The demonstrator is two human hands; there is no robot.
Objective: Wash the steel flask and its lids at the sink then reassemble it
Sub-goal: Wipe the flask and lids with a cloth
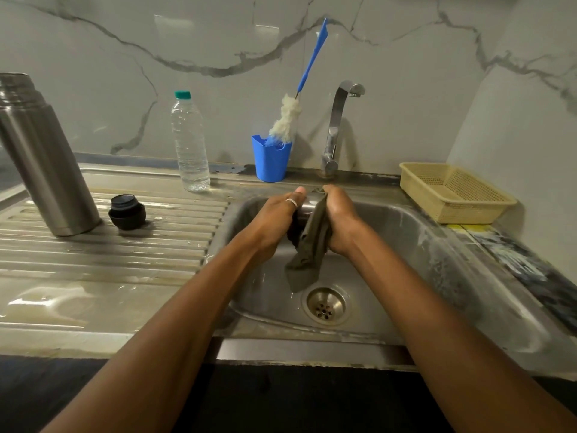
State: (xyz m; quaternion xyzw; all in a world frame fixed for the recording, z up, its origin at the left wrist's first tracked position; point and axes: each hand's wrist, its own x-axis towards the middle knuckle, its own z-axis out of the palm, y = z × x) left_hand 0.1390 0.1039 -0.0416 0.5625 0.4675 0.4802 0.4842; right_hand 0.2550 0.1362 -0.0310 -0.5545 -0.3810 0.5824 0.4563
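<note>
The steel flask body (43, 157) stands upright on the ribbed drainboard at the left, its mouth uncovered. A black inner lid (127, 212) lies beside it on the drainboard. Over the sink basin (406, 245) my left hand (278, 220) grips a steel cup lid (304, 210), mostly hidden between my hands. My right hand (338, 220) holds a dark olive cloth (309, 251) pressed against that lid; the cloth's loose end hangs toward the drain (326, 306).
A tap (335, 129) rises behind the basin; no water runs. A blue cup (271, 159) holding a blue-handled bottle brush (285, 118) and a clear water bottle (189, 142) stand at the back edge. A yellow plastic basket (452, 192) sits at the right. The drainboard is wet.
</note>
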